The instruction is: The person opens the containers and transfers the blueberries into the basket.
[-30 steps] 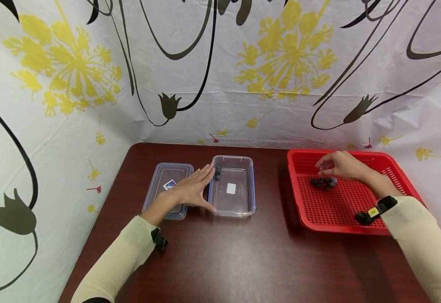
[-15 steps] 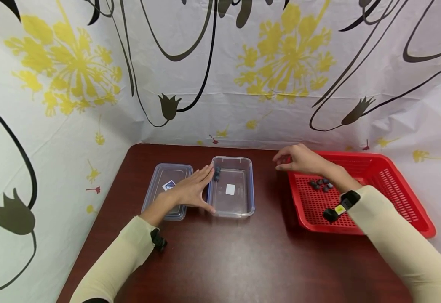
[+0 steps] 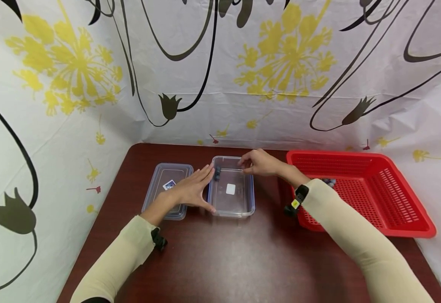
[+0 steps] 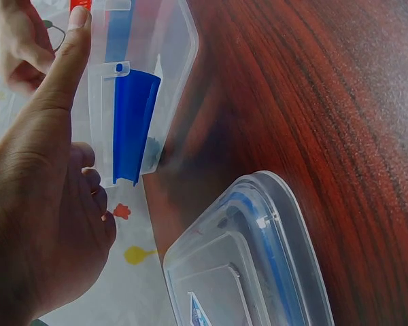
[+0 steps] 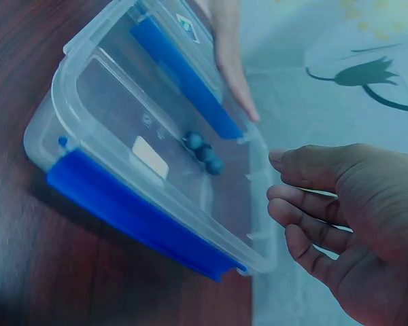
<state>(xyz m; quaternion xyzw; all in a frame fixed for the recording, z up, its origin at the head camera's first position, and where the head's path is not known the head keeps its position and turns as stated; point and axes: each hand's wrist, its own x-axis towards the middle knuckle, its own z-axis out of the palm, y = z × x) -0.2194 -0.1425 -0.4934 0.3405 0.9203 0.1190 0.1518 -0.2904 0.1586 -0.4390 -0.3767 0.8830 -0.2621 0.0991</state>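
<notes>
Hanging over the far right corner of the clear box (image 3: 229,214) in the head view, the right hand (image 3: 263,163) has bent fingers. The little dark balls (image 3: 217,173) in the box lie to its left, in a short row by the left wall; the left hand (image 3: 193,187) is nearer to them. That hand is not grabbing: its straight fingers touch the wall from outside. The box's long side points away from the person. The red basket (image 3: 406,232) sits to the right.

In the left wrist view, a blue clip (image 4: 134,125) runs along the box's side.

In the right wrist view, the row lines up with the box's long sides. I cannot tell if the right fingers pinch anything.
</notes>
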